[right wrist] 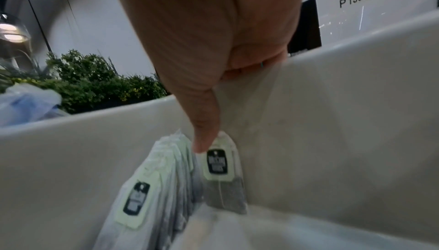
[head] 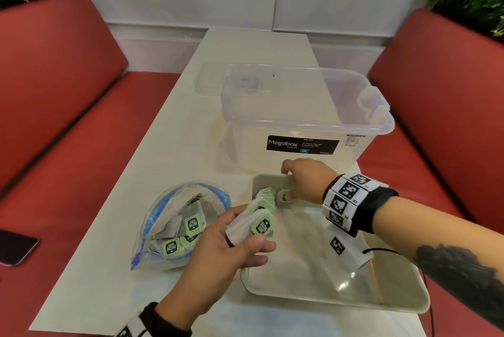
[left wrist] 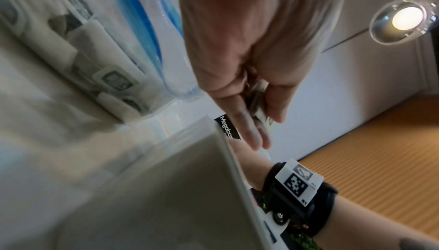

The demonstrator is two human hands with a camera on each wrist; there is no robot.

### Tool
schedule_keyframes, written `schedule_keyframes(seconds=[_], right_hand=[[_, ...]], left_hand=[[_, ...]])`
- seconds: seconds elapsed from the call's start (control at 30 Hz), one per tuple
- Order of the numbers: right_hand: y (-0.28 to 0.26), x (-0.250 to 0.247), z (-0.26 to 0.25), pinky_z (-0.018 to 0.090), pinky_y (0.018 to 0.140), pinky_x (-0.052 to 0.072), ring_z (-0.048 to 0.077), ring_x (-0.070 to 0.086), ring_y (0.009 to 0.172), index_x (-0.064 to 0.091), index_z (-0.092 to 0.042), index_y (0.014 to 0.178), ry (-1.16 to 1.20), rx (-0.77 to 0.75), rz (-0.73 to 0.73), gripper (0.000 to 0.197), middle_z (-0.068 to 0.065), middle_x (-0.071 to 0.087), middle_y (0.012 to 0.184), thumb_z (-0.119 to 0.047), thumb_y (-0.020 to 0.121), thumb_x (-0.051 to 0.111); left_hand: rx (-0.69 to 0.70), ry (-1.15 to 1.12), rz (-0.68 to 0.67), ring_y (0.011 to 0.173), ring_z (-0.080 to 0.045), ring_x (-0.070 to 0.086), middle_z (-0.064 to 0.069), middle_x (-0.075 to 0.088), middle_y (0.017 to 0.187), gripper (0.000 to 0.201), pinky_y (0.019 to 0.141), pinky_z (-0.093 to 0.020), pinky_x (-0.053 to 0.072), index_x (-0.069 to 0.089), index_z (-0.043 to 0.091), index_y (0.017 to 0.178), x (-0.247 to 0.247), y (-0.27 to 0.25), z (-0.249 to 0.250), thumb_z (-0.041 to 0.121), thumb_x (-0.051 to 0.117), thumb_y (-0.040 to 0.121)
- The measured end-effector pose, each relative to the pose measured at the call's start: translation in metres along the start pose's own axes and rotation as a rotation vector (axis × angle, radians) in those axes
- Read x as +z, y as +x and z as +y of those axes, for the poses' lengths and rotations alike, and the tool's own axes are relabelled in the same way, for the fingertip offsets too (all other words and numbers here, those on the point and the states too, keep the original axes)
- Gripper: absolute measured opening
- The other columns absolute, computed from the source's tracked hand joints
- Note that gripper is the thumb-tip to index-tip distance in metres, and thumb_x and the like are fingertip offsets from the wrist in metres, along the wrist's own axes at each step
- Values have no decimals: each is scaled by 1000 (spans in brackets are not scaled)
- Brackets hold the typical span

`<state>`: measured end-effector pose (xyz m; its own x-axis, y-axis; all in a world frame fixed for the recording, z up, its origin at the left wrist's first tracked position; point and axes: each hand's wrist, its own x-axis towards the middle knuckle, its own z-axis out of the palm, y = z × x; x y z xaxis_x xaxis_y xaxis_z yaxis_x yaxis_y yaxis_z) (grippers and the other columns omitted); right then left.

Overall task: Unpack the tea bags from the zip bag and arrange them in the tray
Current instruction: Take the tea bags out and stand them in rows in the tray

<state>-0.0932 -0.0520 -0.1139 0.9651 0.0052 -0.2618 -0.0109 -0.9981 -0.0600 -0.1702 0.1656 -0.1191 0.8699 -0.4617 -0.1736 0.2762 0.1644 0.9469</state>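
Observation:
My left hand (head: 240, 244) grips a stack of tea bags (head: 256, 223) with green tags over the left rim of the white tray (head: 327, 301); the left wrist view shows its fingers (left wrist: 249, 57) curled round them. A row of tea bags (right wrist: 154, 188) stands in the tray's far left corner. Beside that row a single tea bag (right wrist: 221, 169) leans on the far wall. My right hand (head: 302, 181) hovers over it, the thumb tip touching its top and the other fingers curled above the rim. The clear zip bag (head: 174, 227) lies open on the table to the left, with several tea bags inside.
A clear Megabox storage box (head: 300, 123) stands right behind the tray, its lid (head: 210, 77) lying further back. A dark phone (head: 15, 249) lies on the red seat at the left. Red benches flank the narrow white table.

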Motion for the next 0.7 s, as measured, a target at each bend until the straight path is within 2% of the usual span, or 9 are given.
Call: schedule_keyframes(seconds=[0.1,0.17,0.23,0.27,0.37,0.47,0.5,0.6,0.7], right_hand=[[-14,-20,-9,37,94,35,20,48,112,53,-22,118,22,-64,166,41,-2,54,117,-43,84,62],[-29,-35,-20,31,85,38,12,51,94,58,-22,101,200,-148,271,26,-7,58,100,-43,86,61],[-46,-47,-35,24,69,38,5,50,70,58,-21,82,443,-207,224,24,-10,57,77,-44,84,64],[-54,-51,-43,23,64,39,4,48,63,57,-20,77,543,-220,165,26,-9,57,71,-44,80,68],[-65,-51,-57,24,63,46,6,54,61,56,-23,77,737,-210,57,29,-7,62,69,-32,68,82],[-67,-52,-58,24,58,46,5,56,54,55,-22,77,804,-181,83,33,-5,65,63,-18,65,85],[-67,-54,-56,25,58,47,6,57,55,56,-23,75,806,-169,102,32,-4,66,62,-16,65,85],[-71,-65,-52,31,70,53,11,61,64,62,-24,71,789,-165,153,24,3,69,69,-14,68,83],[-75,-78,-49,25,65,48,6,55,60,69,-23,76,705,-206,161,10,3,67,70,-17,77,76]], left_hand=[[-2,-108,55,80,-25,72,-7,73,84,41,59,-27,58,58,11,107,-2,4,4,10,66,67],[-3,-159,87,80,-23,72,-5,73,84,39,57,-25,58,58,11,105,-3,6,6,10,66,67],[-3,-202,114,79,-21,72,-5,73,86,40,53,-22,56,58,11,106,-3,8,7,11,66,67],[-4,-225,124,78,-21,72,-5,73,87,42,52,-21,55,58,11,108,-2,8,8,11,66,66],[2,-272,127,79,-21,72,-6,73,91,47,53,-21,55,58,12,112,3,7,9,11,66,66],[20,-324,113,82,-22,72,-8,73,96,47,55,-23,57,57,12,115,7,4,11,18,63,68],[21,-348,99,85,-23,71,-9,72,99,46,57,-24,57,56,12,116,9,4,13,22,60,71],[24,-385,97,94,-26,69,-12,70,107,44,61,-28,58,56,11,119,9,3,15,32,50,81],[58,-393,166,96,-25,69,-8,70,109,44,63,-28,58,53,12,122,6,4,12,31,50,83]])
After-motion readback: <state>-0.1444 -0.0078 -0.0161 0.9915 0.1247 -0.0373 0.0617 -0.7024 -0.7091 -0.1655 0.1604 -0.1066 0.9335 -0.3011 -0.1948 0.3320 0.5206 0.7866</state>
